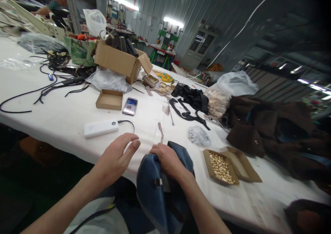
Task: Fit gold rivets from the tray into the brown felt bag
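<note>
My right hand (167, 160) lies closed on a blue fabric bag (161, 189) that hangs over the near edge of the white table (64, 120); its fingers press into the cloth. Just left of the bag my left hand (117, 156) hovers above the table edge, fingers stretched and apart, with nothing in it. A white power bank (100, 128) with a black cable lies just beyond my left hand. A small cardboard box of gold metal pieces (219, 166) sits to the right of the bag.
Brown garments (271, 130) are heaped at the right. Black straps (190, 103), a bag of small metal parts (198, 135), an open small box (110, 99), a large carton (121, 60) and black cords (54, 79) cover the middle and left. A person (55, 3) works at the far left.
</note>
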`<act>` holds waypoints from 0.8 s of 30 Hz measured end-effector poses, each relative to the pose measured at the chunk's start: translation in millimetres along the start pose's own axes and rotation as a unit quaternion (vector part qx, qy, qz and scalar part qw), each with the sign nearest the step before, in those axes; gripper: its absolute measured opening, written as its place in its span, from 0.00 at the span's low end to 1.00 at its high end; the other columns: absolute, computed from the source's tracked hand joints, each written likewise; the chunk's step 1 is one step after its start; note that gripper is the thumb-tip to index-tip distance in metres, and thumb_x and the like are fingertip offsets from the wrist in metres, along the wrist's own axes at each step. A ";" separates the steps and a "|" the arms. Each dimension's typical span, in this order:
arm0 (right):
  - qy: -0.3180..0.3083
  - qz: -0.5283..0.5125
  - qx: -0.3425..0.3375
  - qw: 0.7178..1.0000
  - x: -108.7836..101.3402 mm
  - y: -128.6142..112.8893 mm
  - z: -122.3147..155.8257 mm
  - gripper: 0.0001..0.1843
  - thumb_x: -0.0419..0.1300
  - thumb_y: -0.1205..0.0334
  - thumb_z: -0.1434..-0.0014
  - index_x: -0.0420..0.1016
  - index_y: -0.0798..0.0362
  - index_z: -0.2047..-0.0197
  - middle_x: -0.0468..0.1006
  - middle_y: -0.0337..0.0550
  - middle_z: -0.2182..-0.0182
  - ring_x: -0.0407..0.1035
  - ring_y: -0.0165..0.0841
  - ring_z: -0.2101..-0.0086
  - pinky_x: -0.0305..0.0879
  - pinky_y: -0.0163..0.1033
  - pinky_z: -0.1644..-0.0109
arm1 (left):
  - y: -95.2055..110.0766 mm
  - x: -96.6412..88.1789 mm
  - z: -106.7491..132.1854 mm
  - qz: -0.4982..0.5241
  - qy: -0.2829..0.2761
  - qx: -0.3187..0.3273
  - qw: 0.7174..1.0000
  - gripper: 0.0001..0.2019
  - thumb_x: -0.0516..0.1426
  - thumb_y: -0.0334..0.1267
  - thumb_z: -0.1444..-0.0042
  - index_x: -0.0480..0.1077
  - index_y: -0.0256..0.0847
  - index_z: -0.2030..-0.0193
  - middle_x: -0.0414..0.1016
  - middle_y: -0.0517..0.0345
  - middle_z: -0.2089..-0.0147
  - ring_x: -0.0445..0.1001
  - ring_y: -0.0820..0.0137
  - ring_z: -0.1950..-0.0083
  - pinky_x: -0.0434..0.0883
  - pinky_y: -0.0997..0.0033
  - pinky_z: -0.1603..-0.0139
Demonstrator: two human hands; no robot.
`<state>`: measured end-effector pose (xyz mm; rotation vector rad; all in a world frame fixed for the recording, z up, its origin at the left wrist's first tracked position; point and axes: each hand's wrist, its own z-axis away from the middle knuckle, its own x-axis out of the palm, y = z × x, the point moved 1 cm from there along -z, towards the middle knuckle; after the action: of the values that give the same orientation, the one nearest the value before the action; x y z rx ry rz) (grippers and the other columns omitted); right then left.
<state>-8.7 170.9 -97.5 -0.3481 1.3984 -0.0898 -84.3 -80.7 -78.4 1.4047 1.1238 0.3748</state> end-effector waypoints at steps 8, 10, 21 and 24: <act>0.200 0.015 -0.065 0.978 9.4 -9.8 51.2 0.12 0.56 0.71 0.23 0.80 0.51 0.48 0.87 0.45 0.54 0.79 0.37 0.54 0.66 0.46 0.43 | -5.5 19.0 6.1 0.151 -0.180 -0.036 0.971 0.27 0.51 0.61 0.20 0.82 0.45 0.37 0.86 0.52 0.40 0.81 0.52 0.35 0.77 0.55 0.31; 0.280 0.043 -0.087 0.955 8.7 -14.0 73.8 0.12 0.54 0.69 0.21 0.79 0.52 0.45 0.88 0.48 0.51 0.81 0.39 0.52 0.66 0.48 0.42 | -0.4 27.3 14.5 0.186 -0.218 -0.016 0.958 0.25 0.55 0.59 0.21 0.81 0.48 0.33 0.85 0.53 0.35 0.81 0.53 0.33 0.76 0.53 0.27; 0.468 0.133 -0.061 0.871 11.5 -42.6 140.1 0.13 0.55 0.75 0.23 0.80 0.56 0.46 0.89 0.55 0.46 0.84 0.43 0.43 0.70 0.53 0.38 | 8.5 79.9 38.4 0.026 -0.104 0.248 0.963 0.27 0.51 0.28 0.22 0.66 0.54 0.22 0.86 0.53 0.36 0.87 0.63 0.45 0.84 0.59 0.45; 0.474 0.128 -0.053 0.870 15.4 -49.0 147.0 0.14 0.56 0.79 0.25 0.80 0.56 0.47 0.88 0.57 0.43 0.83 0.44 0.40 0.72 0.54 0.38 | 7.1 84.0 46.8 -0.012 -0.041 0.338 0.940 0.36 0.52 0.20 0.26 0.57 0.49 0.16 0.84 0.47 0.32 0.87 0.61 0.40 0.86 0.60 0.48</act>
<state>144.2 147.9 -78.7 -0.1988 2.4254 0.0497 -4.8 -40.2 -114.9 1.9770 1.2590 -0.1123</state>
